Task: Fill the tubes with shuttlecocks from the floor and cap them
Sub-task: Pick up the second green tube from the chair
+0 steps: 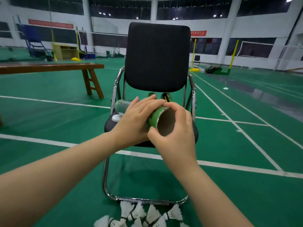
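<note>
My left hand wraps around a green cardboard tube above the chair seat. Its open brown mouth faces me and looks empty. My right hand grips the rim of that mouth with thumb and fingers. Another green tube lies on the seat behind my left hand, and two more tube ends show under the backrest. A white cap rests on the seat's left side. Several white shuttlecocks lie on the green floor by the chair's front rail.
A black chair with a chrome frame stands right in front of me. A brown wooden bench is at the left. Yellow net posts and white court lines cross the green floor beyond.
</note>
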